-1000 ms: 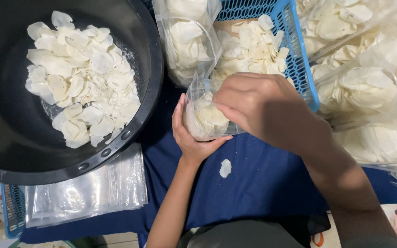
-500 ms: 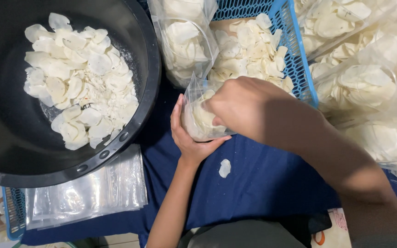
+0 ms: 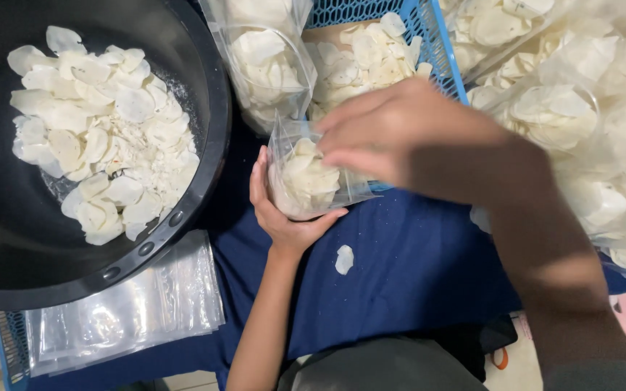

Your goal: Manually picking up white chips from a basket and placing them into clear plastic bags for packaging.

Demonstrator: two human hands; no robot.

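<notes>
While cupped in left hand [image 3: 284, 210], chip bag [image 3: 309, 181], right hand [image 3: 414, 137] above

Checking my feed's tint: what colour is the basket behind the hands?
Blue basket, clearest in the head view.

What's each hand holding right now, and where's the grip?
The left hand cups a clear bag of white chips from beneath, at its bottom. The right hand is at the bag's open top; its own grip is blurred.

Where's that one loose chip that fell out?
In the head view, the loose chip lies alone on the blue cloth, low and near centre, just right of the left hand that cups the small clear bag.
</notes>
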